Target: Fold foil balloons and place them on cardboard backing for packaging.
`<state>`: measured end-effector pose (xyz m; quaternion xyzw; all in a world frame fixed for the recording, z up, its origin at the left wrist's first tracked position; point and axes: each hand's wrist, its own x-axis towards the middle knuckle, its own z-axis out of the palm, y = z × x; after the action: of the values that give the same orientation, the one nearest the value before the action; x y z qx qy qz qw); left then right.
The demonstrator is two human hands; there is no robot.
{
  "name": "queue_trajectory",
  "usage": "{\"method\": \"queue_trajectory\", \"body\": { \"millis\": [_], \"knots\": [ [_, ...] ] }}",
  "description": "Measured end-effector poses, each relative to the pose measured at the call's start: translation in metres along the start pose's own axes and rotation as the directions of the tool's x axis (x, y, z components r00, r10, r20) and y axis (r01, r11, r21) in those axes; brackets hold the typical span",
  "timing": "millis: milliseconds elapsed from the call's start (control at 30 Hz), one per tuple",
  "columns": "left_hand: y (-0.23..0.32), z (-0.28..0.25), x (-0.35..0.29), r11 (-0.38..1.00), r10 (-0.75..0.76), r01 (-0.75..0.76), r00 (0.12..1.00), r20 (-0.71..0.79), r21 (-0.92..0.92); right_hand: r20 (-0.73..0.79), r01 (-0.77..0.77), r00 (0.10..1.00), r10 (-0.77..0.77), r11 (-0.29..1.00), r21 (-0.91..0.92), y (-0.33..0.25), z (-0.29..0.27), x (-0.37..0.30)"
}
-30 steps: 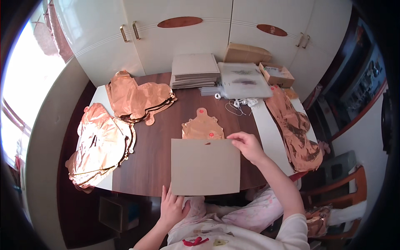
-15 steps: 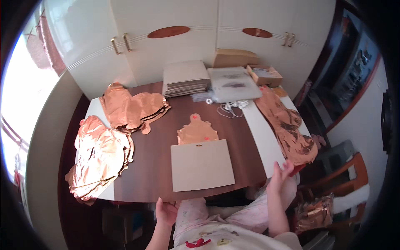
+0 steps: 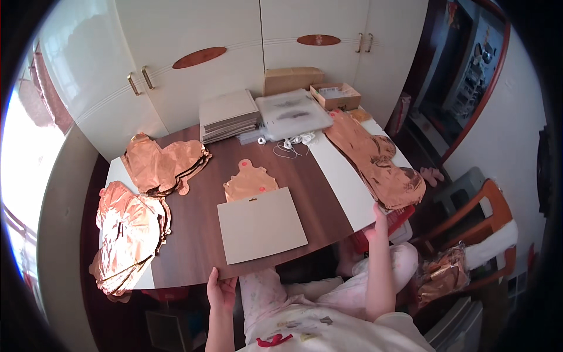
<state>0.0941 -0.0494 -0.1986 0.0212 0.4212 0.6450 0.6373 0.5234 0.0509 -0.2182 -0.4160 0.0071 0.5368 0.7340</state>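
In the head view, my only feed, I have the board [image 3: 262, 226] lying flat and a little askew on the tabletop [image 3: 196, 234], close to its near edge. It covers the lower part of a copper foil [image 3: 249, 180], whose rounded tab with a red dot sticks out past the board's far side. A small slot shows near that side of the board.

My left grip [image 3: 223, 290] is at the near edge of the tabletop, empty, fingers loosely curled and thumb up; I can't confirm contact with the edge. My right grip [image 3: 378, 226] is up at the near end of the right foil pile [image 3: 381, 167], fingertips meeting its edge; I can't tell whether they are closed on it. Below that corner I see something red [image 3: 402, 226].

On my left lie two more piles, the far foil pile [image 3: 161, 161] and the near foil pile [image 3: 129, 229], the two touching. Toward the back stand the board stack [image 3: 229, 114], the clear bags [image 3: 293, 114] beside it, the string [image 3: 302, 139] in front of them, and a small open box [image 3: 337, 97].
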Motion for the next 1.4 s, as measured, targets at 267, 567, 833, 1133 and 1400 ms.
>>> {"method": "queue_trajectory", "body": {
  "millis": [267, 567, 833, 1133, 1400],
  "knots": [
    [-0.004, -0.006, 0.005, 0.993, 0.081, -0.079, 0.997, 0.02, -0.084, -0.086, 0.063, 0.994, -0.063, 0.998, -0.007, 0.002, -0.004, 0.004],
    [-0.006, -0.009, 0.007, 0.992, 0.105, -0.102, 0.994, 0.031, -0.071, -0.094, 0.063, 0.994, -0.062, 0.998, 0.004, 0.003, -0.004, 0.0],
    [-0.008, -0.014, 0.009, 0.99, 0.127, -0.123, 0.99, 0.054, -0.071, -0.133, 0.08, 0.988, -0.082, 0.997, -0.018, 0.004, -0.002, -0.003],
    [-0.006, -0.01, 0.006, 0.994, 0.102, -0.101, 0.994, 0.033, -0.034, -0.133, 0.094, 0.986, -0.096, 0.995, -0.023, 0.005, -0.005, -0.005],
    [0.012, -0.013, 0.005, 0.996, 0.074, -0.08, 0.99, -0.119, -0.043, 0.048, 0.29, 0.957, -0.286, 0.933, -0.213, 0.02, -0.006, -0.045]
  ]
}}
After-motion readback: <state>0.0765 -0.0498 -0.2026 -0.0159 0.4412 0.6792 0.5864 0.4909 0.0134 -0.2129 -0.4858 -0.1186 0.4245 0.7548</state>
